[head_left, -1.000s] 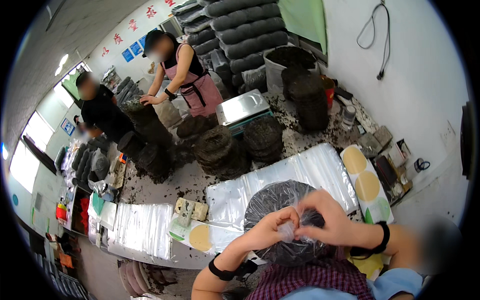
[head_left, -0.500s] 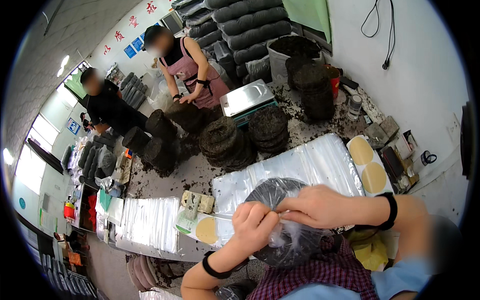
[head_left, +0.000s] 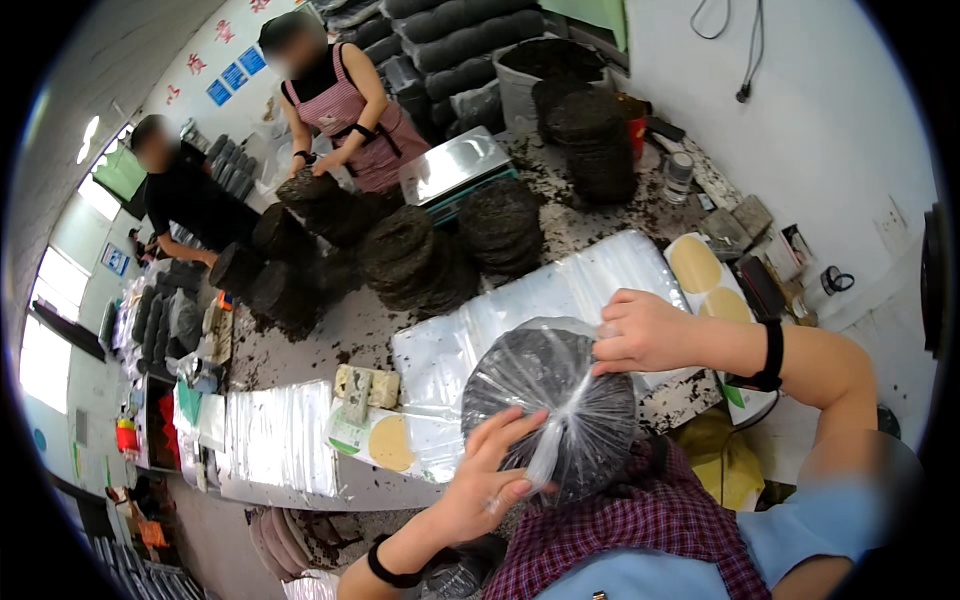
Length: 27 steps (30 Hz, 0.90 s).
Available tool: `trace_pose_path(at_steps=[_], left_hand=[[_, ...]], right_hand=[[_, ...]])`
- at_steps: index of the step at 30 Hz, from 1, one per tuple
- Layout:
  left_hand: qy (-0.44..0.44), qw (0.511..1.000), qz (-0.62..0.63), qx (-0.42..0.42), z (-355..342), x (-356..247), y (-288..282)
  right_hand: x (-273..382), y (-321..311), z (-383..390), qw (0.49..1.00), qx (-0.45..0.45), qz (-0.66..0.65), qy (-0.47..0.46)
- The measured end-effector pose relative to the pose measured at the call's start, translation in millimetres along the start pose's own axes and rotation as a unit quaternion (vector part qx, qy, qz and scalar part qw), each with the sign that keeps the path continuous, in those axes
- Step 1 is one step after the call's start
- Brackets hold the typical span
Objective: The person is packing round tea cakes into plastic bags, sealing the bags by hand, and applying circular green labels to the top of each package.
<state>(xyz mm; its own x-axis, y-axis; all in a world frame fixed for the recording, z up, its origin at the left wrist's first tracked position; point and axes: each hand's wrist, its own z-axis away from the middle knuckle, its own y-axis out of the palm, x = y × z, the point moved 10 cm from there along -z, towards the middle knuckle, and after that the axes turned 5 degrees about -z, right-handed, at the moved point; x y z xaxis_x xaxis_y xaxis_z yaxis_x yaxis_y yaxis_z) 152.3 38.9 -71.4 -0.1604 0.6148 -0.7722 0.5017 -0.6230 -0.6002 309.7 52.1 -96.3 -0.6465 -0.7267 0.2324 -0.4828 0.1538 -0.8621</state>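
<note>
In front of me, against my checked apron, is a round, dark bundle in a clear plastic bag [head_left: 500, 375]. Its film gathers in pleats to a twisted white neck at the middle. My left hand [head_left: 490, 465] is at the near-left side, its upper fingers stretched over the film, while the thumb and a lower fingertip close on one tail of the neck. On the far-right side my right hand [head_left: 640, 332] is closed, its fingertips at a bright strand running from the neck. What exactly lies inside its fingers is hidden.
Clear plastic sleeves [head_left: 440, 350] lie under and beyond the bundle. Round tan labels [head_left: 695, 262] are at right; pale blocks [head_left: 368, 390] at left. Stacked dark cakes [head_left: 405, 260], a scale [head_left: 455, 165] and two people [head_left: 345, 110] are farther back.
My hands have drawn apart from the pinched neck, the right one outward to the far right, the left one nearer me. The bag's gathered top now shows. The whole view has shifted slightly.
</note>
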Motion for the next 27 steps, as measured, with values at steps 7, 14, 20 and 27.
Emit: trace_pose_path(at_steps=[7,14,20,27], left_hand=[[-0.192,0.919,0.341,-0.046,-22.5,46.5,43.7],[-0.245,0.888,0.38,-0.082,-8.0,79.8,58.8],[-0.286,0.842,0.453,-0.062,-19.2,77.8,41.1],[-0.13,0.983,-0.013,-0.129,-25.4,34.4,24.1]], right_hand=[[42.3,-53.3,-21.3,0.981,-0.136,-0.135,0.026],[27.5,-6.5,-31.1,0.927,0.055,-0.311,0.203],[85.2,-27.7,-2.3,0.98,-0.162,-0.109,0.042],[39.9,-6.8,14.9,0.941,-0.193,-0.216,0.175]])
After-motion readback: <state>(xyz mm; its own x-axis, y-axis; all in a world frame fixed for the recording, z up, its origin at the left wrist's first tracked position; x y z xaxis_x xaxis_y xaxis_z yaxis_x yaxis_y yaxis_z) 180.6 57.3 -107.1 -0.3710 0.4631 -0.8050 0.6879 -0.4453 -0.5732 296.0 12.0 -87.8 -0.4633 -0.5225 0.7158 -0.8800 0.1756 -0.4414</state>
